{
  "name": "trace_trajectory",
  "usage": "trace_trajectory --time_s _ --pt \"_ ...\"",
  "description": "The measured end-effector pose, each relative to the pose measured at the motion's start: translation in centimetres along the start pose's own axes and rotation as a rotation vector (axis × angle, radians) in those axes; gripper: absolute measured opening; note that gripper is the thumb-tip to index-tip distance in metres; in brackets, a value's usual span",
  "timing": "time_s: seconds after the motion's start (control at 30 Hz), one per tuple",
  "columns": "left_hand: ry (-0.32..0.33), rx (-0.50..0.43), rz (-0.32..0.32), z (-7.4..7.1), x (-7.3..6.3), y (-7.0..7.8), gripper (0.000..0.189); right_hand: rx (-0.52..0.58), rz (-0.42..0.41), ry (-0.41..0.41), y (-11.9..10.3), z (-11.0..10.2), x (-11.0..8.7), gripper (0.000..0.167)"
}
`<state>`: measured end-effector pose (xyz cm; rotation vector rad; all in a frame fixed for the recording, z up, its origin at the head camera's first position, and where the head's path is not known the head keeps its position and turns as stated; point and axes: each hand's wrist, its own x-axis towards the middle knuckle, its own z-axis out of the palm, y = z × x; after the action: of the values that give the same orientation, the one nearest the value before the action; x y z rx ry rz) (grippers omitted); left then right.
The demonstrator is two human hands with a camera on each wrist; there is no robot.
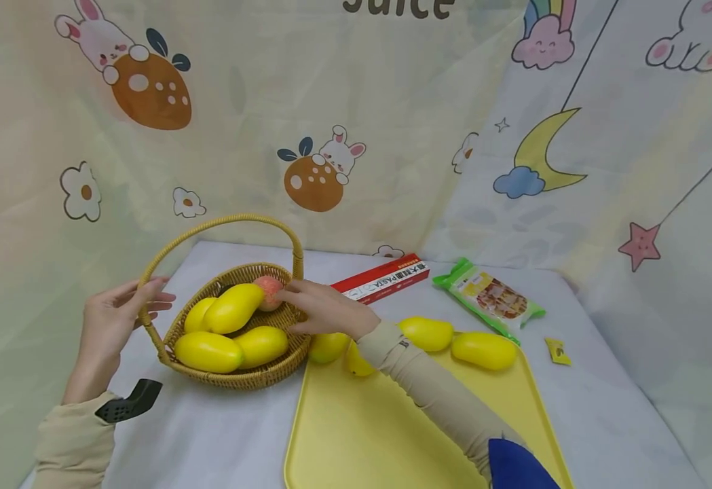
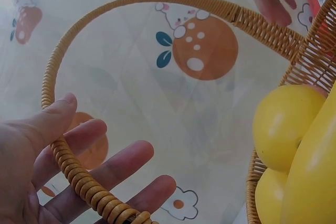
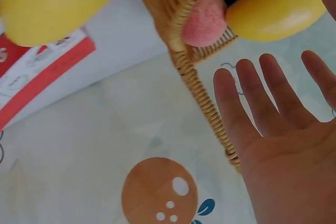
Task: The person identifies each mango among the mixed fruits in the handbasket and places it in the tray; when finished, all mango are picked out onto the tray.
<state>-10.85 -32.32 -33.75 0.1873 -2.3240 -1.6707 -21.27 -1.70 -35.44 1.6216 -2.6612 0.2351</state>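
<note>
A wicker basket (image 1: 252,382) with a tall arched handle (image 1: 221,225) stands at the left of the table. Several yellow mangoes (image 1: 209,352) lie in it beside a pinkish-red round fruit (image 1: 268,293). My left hand (image 1: 106,322) is at the left side of the handle. In the left wrist view the handle (image 2: 86,184) passes between its thumb and loosely extended fingers. Over the basket's right side is my right hand (image 1: 325,309), near the handle's right end. Its fingers (image 3: 275,95) are spread in the right wrist view, with nothing in the palm.
A yellow tray (image 1: 404,435) lies right of the basket, with several mangoes (image 1: 484,350) along its far edge. Behind it are a red-and-white pasta box (image 1: 386,277) and a green-edged food packet (image 1: 491,299). A small yellow packet (image 1: 557,351) lies at the right.
</note>
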Motion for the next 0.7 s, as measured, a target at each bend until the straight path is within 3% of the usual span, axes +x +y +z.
trace_trajectory --time_s 0.4,0.7 --pt "0.007 -0.055 -0.002 -0.1 -0.1 0.0 0.030 -0.070 -0.026 -0.054 -2.1 -0.3 5.0 0.061" --pt "0.020 -0.024 -0.015 0.1 -0.1 0.0 0.034 -0.127 -0.035 -0.081 -2.6 -0.3 7.2 0.062"
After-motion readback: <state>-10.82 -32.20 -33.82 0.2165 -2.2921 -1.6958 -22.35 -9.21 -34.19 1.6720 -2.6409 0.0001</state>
